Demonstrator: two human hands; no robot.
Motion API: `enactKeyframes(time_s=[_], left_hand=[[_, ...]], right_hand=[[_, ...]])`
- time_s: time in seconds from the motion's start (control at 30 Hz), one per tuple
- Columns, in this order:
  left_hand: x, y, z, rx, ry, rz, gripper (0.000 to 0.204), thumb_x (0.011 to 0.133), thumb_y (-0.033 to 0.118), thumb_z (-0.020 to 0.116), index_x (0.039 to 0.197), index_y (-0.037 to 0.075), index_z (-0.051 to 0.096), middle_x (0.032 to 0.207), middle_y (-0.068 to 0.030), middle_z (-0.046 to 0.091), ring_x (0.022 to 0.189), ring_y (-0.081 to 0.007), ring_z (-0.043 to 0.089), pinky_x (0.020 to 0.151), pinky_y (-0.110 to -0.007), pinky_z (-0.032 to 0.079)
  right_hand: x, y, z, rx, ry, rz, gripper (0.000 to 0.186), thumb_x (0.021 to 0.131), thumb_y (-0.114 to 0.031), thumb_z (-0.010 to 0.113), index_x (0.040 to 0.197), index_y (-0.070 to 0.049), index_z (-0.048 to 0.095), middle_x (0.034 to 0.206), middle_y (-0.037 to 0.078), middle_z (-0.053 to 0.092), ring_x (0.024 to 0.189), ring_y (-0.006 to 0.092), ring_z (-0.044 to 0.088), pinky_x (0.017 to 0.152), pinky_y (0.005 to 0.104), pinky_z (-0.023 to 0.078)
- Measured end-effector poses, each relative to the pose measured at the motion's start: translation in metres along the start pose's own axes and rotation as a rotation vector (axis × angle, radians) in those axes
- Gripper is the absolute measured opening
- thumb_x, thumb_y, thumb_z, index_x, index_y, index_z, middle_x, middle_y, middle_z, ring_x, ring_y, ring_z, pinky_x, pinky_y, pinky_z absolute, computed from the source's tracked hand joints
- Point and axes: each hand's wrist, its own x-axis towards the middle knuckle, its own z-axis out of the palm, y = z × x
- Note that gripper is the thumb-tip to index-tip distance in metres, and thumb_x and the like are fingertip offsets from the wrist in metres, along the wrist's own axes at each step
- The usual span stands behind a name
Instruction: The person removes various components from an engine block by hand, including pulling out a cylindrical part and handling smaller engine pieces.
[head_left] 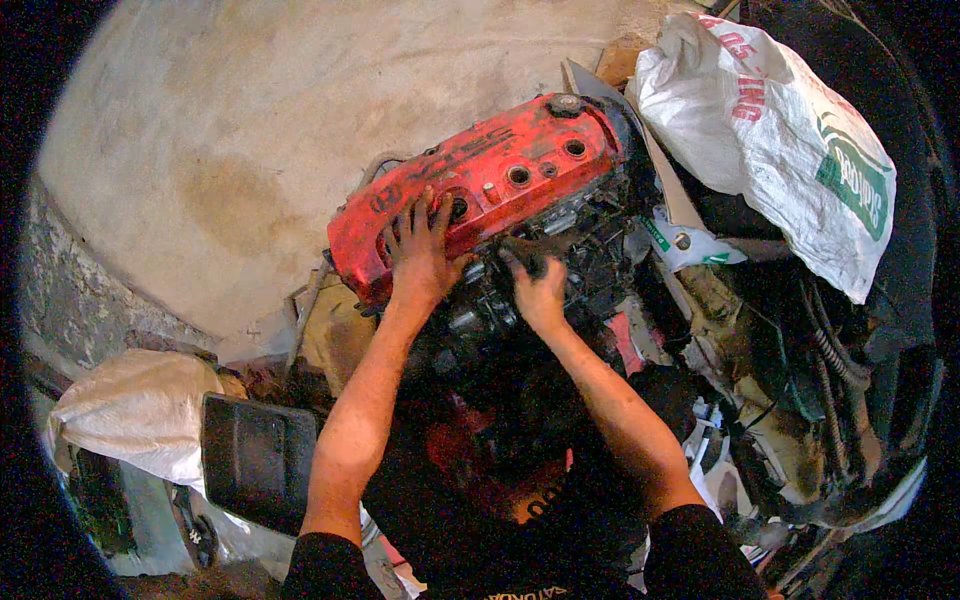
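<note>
While two bare forearms [359,425] stretch forward out of black short sleeves [700,550] at the near edge, a dark rectangular panel with a raised rim [262,455] sits near left, beside a crumpled, off-white sack [140,405]. Farther on, the right hand [540,288] is curled against a dark, grimy metal engine body [488,312], thumb toward the left; whether it pinches anything there, I cannot tell. The left hand [420,250] lies with fingers spread on a scuffed, red, oblong engine cover [480,168] seated on top of that body. The cover's long axis runs slantwise from near left to far right, so the left hand is nearer its near-left end, while the right hand stays off it, just beside its near long side. A dark round cap [567,104] marks the cover's far-right end. Beyond spread a stained, pale beige surface [230,150] and, far right, a white woven sack with red and green print [720,120].
</note>
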Motion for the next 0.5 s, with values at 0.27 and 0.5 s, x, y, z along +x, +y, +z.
enactKeyframes(time_s=[0.27, 0.5], left_hand=[[-0.003, -0.015, 0.015, -0.022, 0.055, 0.018, 0.079, 0.068, 0.03, 0.072, 0.137, 0.015, 0.035, 0.142, -0.0128, 0.028, 0.128, -0.035, 0.027, 0.101, -0.056, 0.022], [0.0, -0.001, 0.004, 0.003, 0.008, 0.03, 0.086, 0.067, 0.033, 0.073, 0.138, 0.013, 0.03, 0.143, -0.0147, 0.025, 0.129, -0.036, 0.025, 0.102, -0.057, 0.02]], right_hand=[[0.029, -0.048, -0.036, 0.167, 0.033, -0.015, 0.031, 0.079, -0.011, 0.069, 0.105, 0.001, 0.057, 0.094, 0.009, 0.064, 0.087, 0.0195, 0.06, 0.079, 0.0332, 0.048], [0.023, -0.013, -0.028, -0.382, -0.239, -0.486, 0.026, 0.072, -0.011, 0.071, 0.097, -0.006, 0.066, 0.093, 0.012, 0.065, 0.087, 0.0278, 0.061, 0.079, 0.0357, 0.048]])
